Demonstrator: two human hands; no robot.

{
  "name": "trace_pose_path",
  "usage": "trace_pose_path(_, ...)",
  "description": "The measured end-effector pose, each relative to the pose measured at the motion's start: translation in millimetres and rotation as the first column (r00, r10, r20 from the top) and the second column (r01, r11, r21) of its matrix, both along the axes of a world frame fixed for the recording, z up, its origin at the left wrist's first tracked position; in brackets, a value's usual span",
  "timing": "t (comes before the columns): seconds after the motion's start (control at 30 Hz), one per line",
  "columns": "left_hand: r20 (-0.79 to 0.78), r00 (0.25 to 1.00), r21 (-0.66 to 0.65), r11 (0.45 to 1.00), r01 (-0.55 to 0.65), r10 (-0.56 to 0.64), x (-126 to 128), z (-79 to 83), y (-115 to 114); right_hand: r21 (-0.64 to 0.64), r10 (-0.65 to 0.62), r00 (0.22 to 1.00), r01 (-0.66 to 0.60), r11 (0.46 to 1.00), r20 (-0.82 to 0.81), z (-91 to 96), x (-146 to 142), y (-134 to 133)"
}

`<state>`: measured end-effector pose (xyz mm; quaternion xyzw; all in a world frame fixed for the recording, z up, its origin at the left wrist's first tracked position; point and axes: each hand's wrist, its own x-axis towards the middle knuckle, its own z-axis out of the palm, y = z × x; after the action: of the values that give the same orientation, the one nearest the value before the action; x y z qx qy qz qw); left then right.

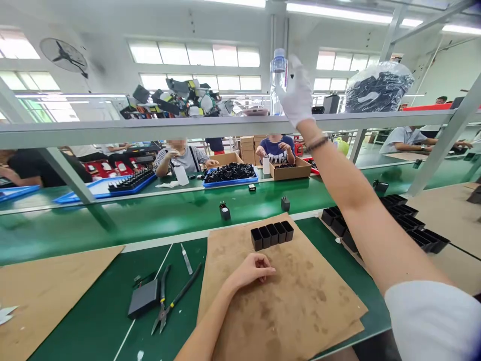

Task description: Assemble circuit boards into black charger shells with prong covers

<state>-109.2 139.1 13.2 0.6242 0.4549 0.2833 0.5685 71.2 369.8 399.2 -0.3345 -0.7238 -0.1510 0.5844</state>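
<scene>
My right hand (296, 93), in a white glove, is raised to the overhead shelf (150, 129) and wrapped round a clear plastic water bottle (278, 75) standing there. My left hand (252, 268) is bare and rests on a brown cardboard sheet (285, 306) with its fingers curled in; nothing shows in them. Just beyond it on the sheet stands a row of several small black open-topped housings (272, 234).
Pliers (167, 301), a flat black box (143, 299) and a small blade (186, 258) lie left on the green bench. A tray of black housings (406, 220) sits right. Small black parts (224, 210) ride the conveyor. Other people work across it. A bag of black parts (378, 86) tops the shelf.
</scene>
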Motion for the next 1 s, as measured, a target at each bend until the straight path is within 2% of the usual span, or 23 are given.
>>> trace_pose_path(0.07, 0.008, 1.0, 0.002, 1.0, -0.004, 0.004, 1, -0.9, 0, -0.065, -0.039, 0.997, 0.034, 0.997, -0.065, 60.9, -13, 13)
trace_pose_path(0.1, 0.009, 1.0, 0.004, 1.0, -0.009, 0.009, 2, -1.2, 0, -0.139, -0.058, 0.996, 0.049, 0.989, -0.061, 84.0, -18, 18)
trace_pose_path(0.13, 0.009, 1.0, 0.008, 1.0, -0.015, 0.015, 2, -1.4, 0, -0.199, -0.064, 0.997, 0.056, 0.978, -0.035, 102.2, -22, 21)
trace_pose_path(0.2, 0.005, 1.0, 0.016, 1.0, -0.026, 0.026, 3, -1.2, 0, -0.248, -0.037, 0.999, 0.04, 0.968, 0.019, 126.4, -28, 23)
trace_pose_path(0.27, -0.001, 1.0, 0.02, 0.999, -0.028, 0.028, 3, -0.6, 1, -0.208, 0.007, 0.998, 0.005, 0.978, 0.056, 139.5, -29, 20)
trace_pose_path(0.37, -0.015, 1.0, 0.031, 0.999, -0.024, 0.024, 2, -0.2, 4, -0.119, 0.033, 0.994, -0.021, 0.993, 0.103, 147.7, -21, 9)
trace_pose_path(0.47, -0.034, 0.998, 0.083, 0.995, -0.054, 0.057, 3, 0.5, 3, -0.079, -0.021, 0.987, 0.033, 0.996, 0.157, 145.0, -2, -11)
trace_pose_path(0.57, -0.032, 0.976, 0.236, 0.951, -0.2, 0.214, 7, 9.8, -6, -0.022, -0.126, 0.973, 0.133, 0.991, 0.192, 134.7, 19, -45)
trace_pose_path(0.63, 0.008, 0.933, 0.375, 0.863, -0.337, 0.361, 13, 27.1, -16, 0.031, -0.194, 0.961, 0.192, 0.981, 0.197, 123.4, 30, -79)
trace_pose_path(0.7, 0.078, 0.875, 0.495, 0.743, -0.45, 0.477, 23, 55.0, -29, 0.062, -0.216, 0.955, 0.208, 0.976, 0.204, 102.8, 36, -120)
trace_pose_path(0.77, 0.167, 0.821, 0.589, 0.612, -0.527, 0.546, 39, 88.2, -42, 0.087, -0.188, 0.957, 0.172, 0.981, 0.223, 66.6, 39, -163)
trace_pose_path(0.8, 0.227, 0.785, 0.636, 0.523, -0.567, 0.576, 49, 103.7, -47, 0.077, -0.149, 0.959, 0.134, 0.988, 0.242, 42.1, 39, -185)
trace_pose_path(0.83, 0.272, 0.77, 0.644, 0.485, -0.592, 0.578, 59, 116.2, -52, 0.05, -0.09, 0.956, 0.079, 0.996, 0.279, 14.2, 39, -205)
trace_pose_path(0.87, 0.301, 0.776, 0.625, 0.501, -0.599, 0.554, 69, 124.6, -55, -0.019, 0.026, 0.955, -0.021, 1.0, 0.297, -15.8, 38, -224)
trace_pose_path(0.9, 0.319, 0.792, 0.588, 0.547, -0.596, 0.52, 79, 127.6, -58, -0.067, 0.124, 0.94, -0.108, 0.992, 0.317, -46.6, 36, -241)
trace_pose_path(0.93, 0.322, 0.811, 0.531, 0.617, -0.582, 0.488, 87, 124.8, -60, -0.075, 0.149, 0.938, -0.132, 0.988, 0.314, -76.3, 34, -256)
trace_pose_path(1.0, 0.297, 0.853, 0.375, 0.769, -0.518, 0.43, 100, 104.2, -69, -0.121, 0.208, 0.926, -0.178, 0.977, 0.316, -127.9, 31, -277)
